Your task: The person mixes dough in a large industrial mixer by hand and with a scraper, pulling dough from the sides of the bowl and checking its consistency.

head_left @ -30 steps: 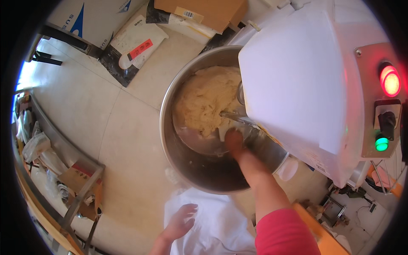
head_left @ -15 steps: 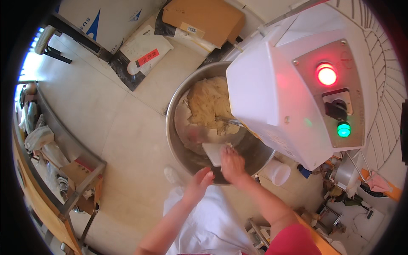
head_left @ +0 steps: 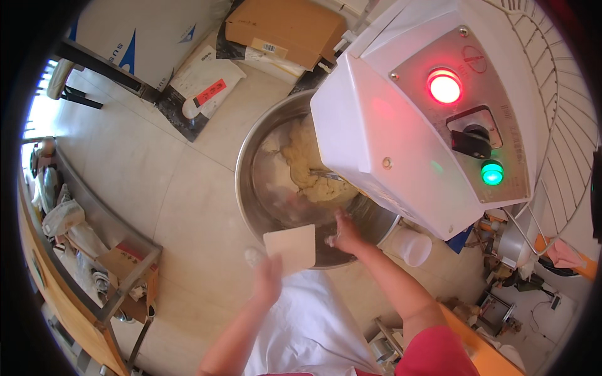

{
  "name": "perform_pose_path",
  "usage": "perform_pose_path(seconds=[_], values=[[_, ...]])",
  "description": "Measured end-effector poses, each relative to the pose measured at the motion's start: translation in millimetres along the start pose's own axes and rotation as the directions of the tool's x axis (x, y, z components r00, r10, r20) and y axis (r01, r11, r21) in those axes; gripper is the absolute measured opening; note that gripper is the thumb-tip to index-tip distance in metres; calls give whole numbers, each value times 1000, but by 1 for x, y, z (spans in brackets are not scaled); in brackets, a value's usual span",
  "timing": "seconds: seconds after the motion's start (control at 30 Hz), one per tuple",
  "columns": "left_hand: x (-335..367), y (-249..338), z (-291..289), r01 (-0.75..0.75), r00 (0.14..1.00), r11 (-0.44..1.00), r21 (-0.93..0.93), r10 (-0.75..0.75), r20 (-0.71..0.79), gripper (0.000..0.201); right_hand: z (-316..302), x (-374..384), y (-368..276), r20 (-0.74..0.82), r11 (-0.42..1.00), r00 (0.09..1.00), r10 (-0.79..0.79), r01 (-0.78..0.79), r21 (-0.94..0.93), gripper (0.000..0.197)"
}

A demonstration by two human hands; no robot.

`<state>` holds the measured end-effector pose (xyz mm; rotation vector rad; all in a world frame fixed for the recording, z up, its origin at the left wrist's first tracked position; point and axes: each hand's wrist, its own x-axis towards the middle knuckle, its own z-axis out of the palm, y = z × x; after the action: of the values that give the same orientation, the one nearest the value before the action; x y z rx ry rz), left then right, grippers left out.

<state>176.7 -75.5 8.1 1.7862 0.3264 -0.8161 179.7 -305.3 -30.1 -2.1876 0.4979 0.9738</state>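
A pale, flat dough scraper [head_left: 292, 248] is gripped by my left hand [head_left: 268, 279] at the near left rim of the mixing bowl; that hand is slightly blurred. My right hand [head_left: 346, 235] hangs over the near part of the bowl with its thumb and finger apart, holding nothing. Inside the steel mixing bowl [head_left: 242, 182], yellowish dough [head_left: 304, 164] lies against the metal mixing tool [head_left: 326, 175]. The white mixer head [head_left: 360, 135] covers the bowl's right side and hides part of the dough.
Red and green lamps glow beside a black knob [head_left: 471, 143] on the mixer's panel. A translucent plastic tub [head_left: 411, 247] stands right of the bowl. Beyond the bowl are a cardboard box [head_left: 285, 28] and a white bag [head_left: 204, 88]. A metal-edged shelf [head_left: 103, 200] runs along the left.
The scraper has passed from my right hand to my left, moving left to the bowl's near rim. My right fingers have spread. The dough sits farther right, and the view has shifted.
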Motion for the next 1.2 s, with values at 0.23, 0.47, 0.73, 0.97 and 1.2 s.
perform_pose_path(seconds=[0.23, 0.47, 0.73, 0.97, 1.2], values=[[-44, -28, -41, 137, 991, 990, -36, -137, -3, 31, 16, 68, 12, -404, 952, 910, -93, -38, -305, 87], [-65, -43, -48, 237, 966, 971, 8, -237, 101, 26, 34, 131, 34, -465, 943, 883, 67, -208, -258, 54], [-66, -16, -40, 150, 987, 969, -197, -134, 93, 25, 39, 75, 41, -130, 996, 991, -27, 15, -92, 72], [-74, -30, -46, 117, 993, 954, -275, -116, 20, 24, 23, 47, 14, -299, 962, 940, 167, -222, -159, 86], [-82, -45, -53, 245, 964, 945, -216, -214, 159, 27, 58, 96, 35, -259, 906, 869, 422, -393, 159, 80]])
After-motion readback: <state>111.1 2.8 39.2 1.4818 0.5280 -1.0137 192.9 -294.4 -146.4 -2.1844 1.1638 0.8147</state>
